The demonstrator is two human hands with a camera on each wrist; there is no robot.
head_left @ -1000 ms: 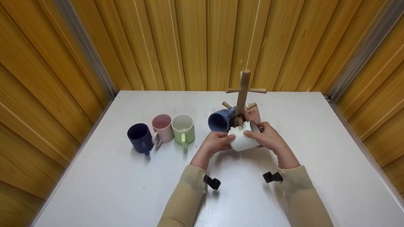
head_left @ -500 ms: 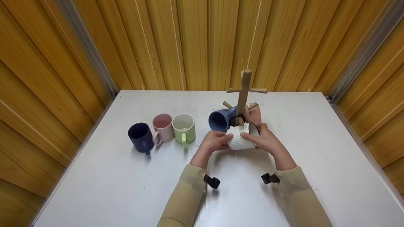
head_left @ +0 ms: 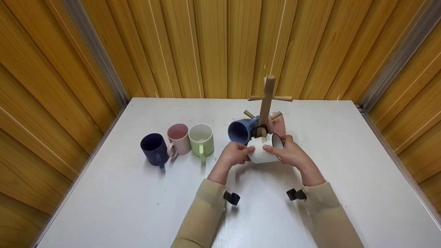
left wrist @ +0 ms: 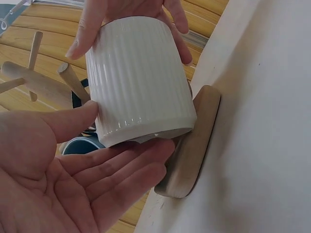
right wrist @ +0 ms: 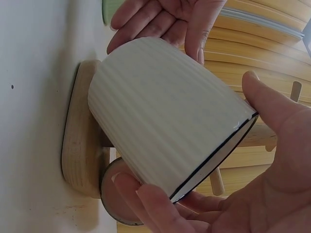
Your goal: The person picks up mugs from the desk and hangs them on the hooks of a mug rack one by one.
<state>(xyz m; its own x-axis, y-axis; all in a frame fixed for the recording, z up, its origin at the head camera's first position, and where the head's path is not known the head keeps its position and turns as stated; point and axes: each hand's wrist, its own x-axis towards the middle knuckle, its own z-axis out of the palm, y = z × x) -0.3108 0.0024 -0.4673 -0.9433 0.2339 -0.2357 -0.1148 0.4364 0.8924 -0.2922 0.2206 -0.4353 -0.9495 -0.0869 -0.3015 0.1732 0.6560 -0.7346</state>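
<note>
A white ribbed mug with a dark rim lies on its side between both hands, in front of a wooden mug tree. Its dark handle faces the tree and sits around or beside a low front peg; I cannot tell which. My left hand holds the base end, thumb on the side and fingers under the bottom in the left wrist view. At the rim end, my right hand grips the mug between thumb and fingers. The tree's wooden base shows below the mug in the right wrist view.
On the tree's left hangs a blue mug; a pink mug is behind its right side. Further left on the white table stand a navy mug, a pale pink mug and a green mug.
The white mug has shifted slightly left and tilts less than before. My right hand has moved a little left with it, and the left hand has barely moved.
</note>
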